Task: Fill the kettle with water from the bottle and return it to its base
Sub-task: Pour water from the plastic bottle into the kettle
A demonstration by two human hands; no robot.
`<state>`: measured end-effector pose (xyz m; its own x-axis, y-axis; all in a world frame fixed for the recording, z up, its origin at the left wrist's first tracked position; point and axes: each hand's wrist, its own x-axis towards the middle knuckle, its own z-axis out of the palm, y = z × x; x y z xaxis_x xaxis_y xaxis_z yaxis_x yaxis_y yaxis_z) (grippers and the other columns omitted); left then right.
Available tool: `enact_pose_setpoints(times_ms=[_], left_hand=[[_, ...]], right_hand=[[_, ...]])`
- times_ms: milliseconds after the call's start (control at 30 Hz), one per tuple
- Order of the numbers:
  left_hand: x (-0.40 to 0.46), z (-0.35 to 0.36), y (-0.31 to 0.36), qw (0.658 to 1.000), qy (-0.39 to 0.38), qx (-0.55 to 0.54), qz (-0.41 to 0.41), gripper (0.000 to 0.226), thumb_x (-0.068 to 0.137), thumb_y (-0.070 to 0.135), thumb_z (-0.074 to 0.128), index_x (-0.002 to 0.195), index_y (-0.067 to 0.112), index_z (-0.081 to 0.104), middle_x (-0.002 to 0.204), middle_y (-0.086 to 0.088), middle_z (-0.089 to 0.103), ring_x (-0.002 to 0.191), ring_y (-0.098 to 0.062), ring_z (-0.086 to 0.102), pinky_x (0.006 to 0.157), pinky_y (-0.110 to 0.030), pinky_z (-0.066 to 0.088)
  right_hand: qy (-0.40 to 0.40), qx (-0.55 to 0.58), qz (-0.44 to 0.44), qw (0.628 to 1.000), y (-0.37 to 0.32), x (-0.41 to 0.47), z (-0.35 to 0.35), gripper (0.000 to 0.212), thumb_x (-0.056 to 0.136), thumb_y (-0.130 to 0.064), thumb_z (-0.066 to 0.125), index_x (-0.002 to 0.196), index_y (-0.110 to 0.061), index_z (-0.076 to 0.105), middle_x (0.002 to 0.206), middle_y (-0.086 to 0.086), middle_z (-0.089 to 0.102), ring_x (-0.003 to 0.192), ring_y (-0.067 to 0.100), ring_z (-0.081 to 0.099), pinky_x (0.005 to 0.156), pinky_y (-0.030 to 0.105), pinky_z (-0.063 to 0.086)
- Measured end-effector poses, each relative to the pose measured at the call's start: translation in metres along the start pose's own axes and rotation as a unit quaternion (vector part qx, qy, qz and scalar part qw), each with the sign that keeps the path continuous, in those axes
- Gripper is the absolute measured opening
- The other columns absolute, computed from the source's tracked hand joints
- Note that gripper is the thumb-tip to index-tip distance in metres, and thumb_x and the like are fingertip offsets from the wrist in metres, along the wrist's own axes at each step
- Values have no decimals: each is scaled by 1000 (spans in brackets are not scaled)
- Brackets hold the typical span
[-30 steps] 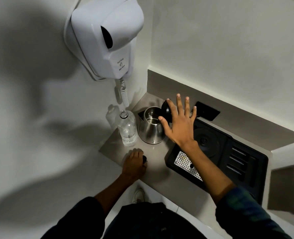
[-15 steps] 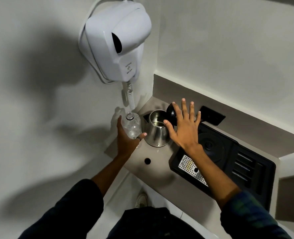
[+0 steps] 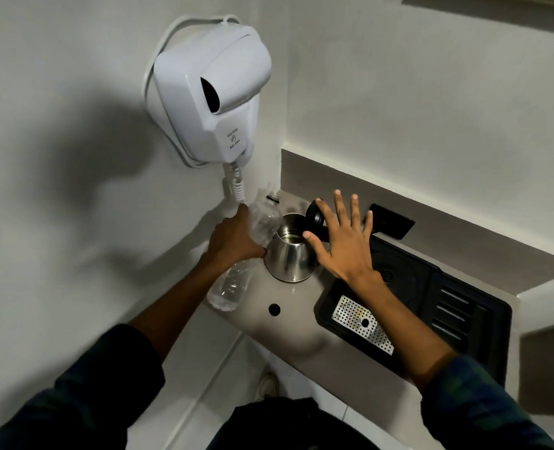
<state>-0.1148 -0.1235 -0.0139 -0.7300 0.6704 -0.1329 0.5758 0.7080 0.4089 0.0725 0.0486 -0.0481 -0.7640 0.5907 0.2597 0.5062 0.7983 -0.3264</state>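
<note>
A steel kettle [image 3: 290,256] stands on the counter with its black lid [image 3: 316,219] flipped up and its mouth uncovered. My left hand [image 3: 235,238] grips a clear plastic water bottle [image 3: 233,284] around its middle; the bottle is lifted and tilted, neck up beside the kettle's rim, bottom toward me. My right hand [image 3: 344,241] hovers with fingers spread just right of the kettle, over its handle side. The bottle's black cap [image 3: 274,309] lies on the counter. The round kettle base [image 3: 395,272] sits in the black tray to the right.
The black tray [image 3: 464,316] holds a perforated metal drip plate [image 3: 361,323] and slotted compartments. A white wall-mounted hair dryer [image 3: 210,92] with a coiled cord hangs above the bottle. A black wall socket [image 3: 392,222] sits behind the tray. The counter [image 3: 295,332] ends near my body.
My left hand left the cap on the counter, took hold of the bottle, then lifted and tilted it toward the kettle. My right hand stayed spread beside the kettle.
</note>
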Motion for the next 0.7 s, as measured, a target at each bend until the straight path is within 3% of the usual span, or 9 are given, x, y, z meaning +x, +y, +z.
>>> enact_pose_setpoints(times_ms=[167, 233, 333, 567, 633, 700], left_hand=[[0, -27, 9, 981, -134, 141, 18, 110, 51, 49, 96, 141, 16, 43, 131, -13, 66, 114, -35, 67, 87, -42, 58], [-2, -37, 15, 973, -159, 166, 15, 110, 50, 47, 96, 143, 17, 45, 135, -11, 65, 114, -32, 67, 83, -39, 59], [-4, -48, 26, 965, -166, 202, 1, 105, 49, 47, 95, 140, 20, 51, 131, -6, 67, 110, -27, 68, 71, -32, 50], [-6, -60, 41, 960, -167, 226, -20, 79, 60, 42, 92, 128, 20, 60, 126, -5, 70, 108, -25, 69, 65, -27, 44], [-8, -63, 46, 954, -173, 243, -29, 86, 54, 44, 93, 130, 21, 61, 128, -6, 70, 106, -24, 69, 57, -25, 42], [-8, -63, 50, 950, -177, 257, -35, 92, 51, 46, 93, 134, 23, 60, 131, -7, 69, 109, -24, 69, 62, -26, 46]], right_hand=[[-6, 5, -2, 1000, -1, -1, -1, 77, 98, -77, 32, 164, -38, 23, 178, 5, 7, 164, 37, -8, 126, 73, 0], [-6, 3, -2, 1000, -1, -1, -1, 77, 98, -77, 32, 164, -38, 23, 178, 5, 7, 164, 37, -7, 126, 73, 0], [-4, -2, -2, 1000, 0, -1, -1, 78, 98, -78, 31, 164, -38, 24, 178, 6, 8, 164, 37, -7, 125, 73, 1], [1, -7, -8, 1000, 0, 1, -3, 79, 96, -81, 26, 162, -38, 27, 178, 6, 11, 164, 38, -5, 125, 74, 1], [2, -9, -8, 1000, 0, 1, -4, 79, 96, -81, 26, 162, -38, 27, 178, 6, 11, 164, 38, -4, 125, 74, 2], [1, -10, -7, 1000, -1, 0, -5, 79, 96, -82, 25, 162, -38, 27, 178, 6, 11, 164, 37, -4, 125, 74, 2]])
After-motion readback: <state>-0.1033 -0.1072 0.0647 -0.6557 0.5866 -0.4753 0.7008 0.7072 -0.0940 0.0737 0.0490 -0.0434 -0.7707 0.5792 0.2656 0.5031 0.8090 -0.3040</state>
